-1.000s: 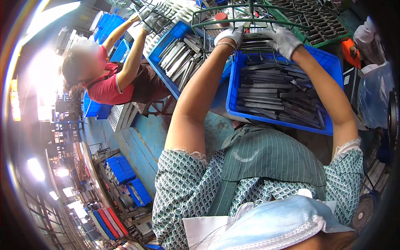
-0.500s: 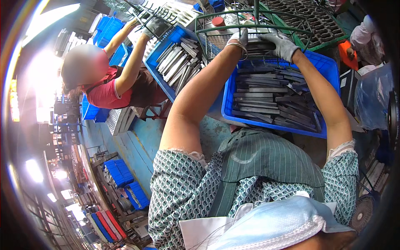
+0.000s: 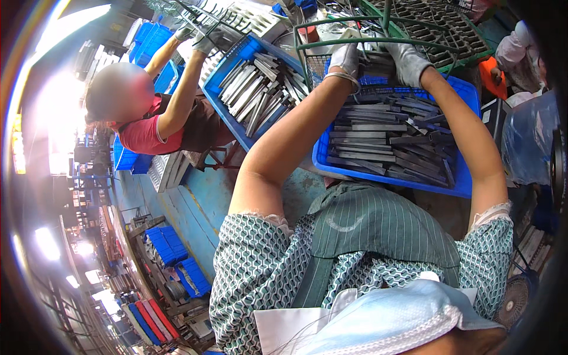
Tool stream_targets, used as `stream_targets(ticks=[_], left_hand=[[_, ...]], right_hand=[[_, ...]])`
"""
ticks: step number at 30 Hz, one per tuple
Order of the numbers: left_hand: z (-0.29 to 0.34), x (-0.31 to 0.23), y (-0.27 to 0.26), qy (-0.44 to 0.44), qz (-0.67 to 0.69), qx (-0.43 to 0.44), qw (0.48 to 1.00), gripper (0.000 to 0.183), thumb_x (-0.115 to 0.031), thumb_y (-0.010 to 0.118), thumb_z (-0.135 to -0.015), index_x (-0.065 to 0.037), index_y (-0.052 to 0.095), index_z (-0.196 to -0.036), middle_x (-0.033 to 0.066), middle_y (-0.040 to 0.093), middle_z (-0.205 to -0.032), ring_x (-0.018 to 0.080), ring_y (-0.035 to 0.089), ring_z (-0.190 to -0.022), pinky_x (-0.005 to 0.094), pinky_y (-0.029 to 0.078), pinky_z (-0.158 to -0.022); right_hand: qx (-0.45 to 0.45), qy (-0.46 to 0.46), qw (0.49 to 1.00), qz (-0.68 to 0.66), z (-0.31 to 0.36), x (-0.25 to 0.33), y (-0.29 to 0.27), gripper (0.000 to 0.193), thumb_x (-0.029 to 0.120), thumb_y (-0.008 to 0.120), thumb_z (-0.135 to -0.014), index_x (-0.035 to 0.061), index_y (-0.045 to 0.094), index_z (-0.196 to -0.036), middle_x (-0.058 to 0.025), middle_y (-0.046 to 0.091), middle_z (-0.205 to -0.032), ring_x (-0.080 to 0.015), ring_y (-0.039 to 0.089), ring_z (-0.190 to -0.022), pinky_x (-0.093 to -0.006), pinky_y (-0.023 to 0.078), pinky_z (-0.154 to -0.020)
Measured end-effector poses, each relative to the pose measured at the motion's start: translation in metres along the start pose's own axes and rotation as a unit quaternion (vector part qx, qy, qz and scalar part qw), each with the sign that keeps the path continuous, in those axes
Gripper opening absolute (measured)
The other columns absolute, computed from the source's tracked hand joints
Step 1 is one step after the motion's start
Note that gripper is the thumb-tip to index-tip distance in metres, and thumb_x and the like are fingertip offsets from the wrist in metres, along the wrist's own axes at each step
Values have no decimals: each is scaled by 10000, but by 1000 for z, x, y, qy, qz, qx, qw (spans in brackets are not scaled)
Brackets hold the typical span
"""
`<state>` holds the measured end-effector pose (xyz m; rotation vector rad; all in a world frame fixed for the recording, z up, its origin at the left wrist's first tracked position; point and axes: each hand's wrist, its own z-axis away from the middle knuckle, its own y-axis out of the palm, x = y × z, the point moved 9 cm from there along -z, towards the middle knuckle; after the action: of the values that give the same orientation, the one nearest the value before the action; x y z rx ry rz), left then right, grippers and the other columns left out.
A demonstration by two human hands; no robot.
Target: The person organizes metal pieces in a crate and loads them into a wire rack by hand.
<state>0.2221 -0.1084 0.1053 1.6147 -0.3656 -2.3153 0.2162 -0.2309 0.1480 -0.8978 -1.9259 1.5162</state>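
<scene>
Both my hands wear pale grey work gloves and reach over the far side of a blue plastic crate [image 3: 393, 182]. My left hand [image 3: 344, 58] and my right hand [image 3: 408, 64] are closed at either end of a bundle of dark flat metal bars [image 3: 376, 64]. Their fingertips are partly hidden behind the bundle and a green metal frame [image 3: 408, 42]. This frame stands just beyond the crate, with mesh at its left side. Many loose grey bars [image 3: 364, 142] lie in the crate, mostly lengthwise, some crossed.
At the left a co-worker in a red shirt [image 3: 139, 121] has gloved hands at a dark rack [image 3: 228, 26]. Another blue crate [image 3: 245, 142] of bars stands between us. A green tray [image 3: 432, 29] of dark pieces lies beyond; clear plastic wrapping [image 3: 523, 145] is at right.
The green frame has shifted right and slightly down. My hands have moved with the bar bundle, the left turning more upright. The co-worker's hands have moved slightly at the rack.
</scene>
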Motion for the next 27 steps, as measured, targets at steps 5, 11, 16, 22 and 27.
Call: stream_targets(ticks=[5,11,16,22,27], left_hand=[[11,-8,4,15,36,40,998,259,-386,451,-847,-130,497,-849,20,479,-600,145,466,-438,284,393,-400],[82,-58,33,243,-564,-7,789,455,-424,462,-830,-16,559,-1006,242,583,-926,370,549,-907,412,436,-787],[69,-68,-12,270,-494,-72,823,472,-417,408,-877,-5,532,-1073,214,580,-994,343,552,-944,366,425,-810],[54,-68,9,342,-487,-37,803,409,-364,419,-881,-12,553,-1042,200,592,-965,332,563,-916,359,430,-784],[49,-59,13,345,-458,-8,819,371,-332,461,-873,-5,560,-1017,151,620,-888,232,600,-841,307,442,-750]], right_hand=[[19,5,1000,12,-7,22,-23,634,127,643,-606,51,418,-1193,-177,476,-1144,-304,450,-1069,-351,377,-900],[-161,-8,949,-270,19,-15,-32,565,-106,593,-556,58,508,-1089,-74,593,-935,-149,580,-769,-284,488,-683],[-167,-94,930,-314,13,24,-78,546,-49,653,-570,66,507,-1083,-83,581,-913,-190,591,-783,-287,489,-675],[-129,-266,935,-196,74,136,-113,564,156,720,-464,112,505,-984,-73,553,-860,-279,548,-805,-406,432,-728],[279,-3,877,-391,83,126,-14,329,16,575,-669,20,522,-993,-83,590,-1019,-205,565,-968,-337,477,-803]])
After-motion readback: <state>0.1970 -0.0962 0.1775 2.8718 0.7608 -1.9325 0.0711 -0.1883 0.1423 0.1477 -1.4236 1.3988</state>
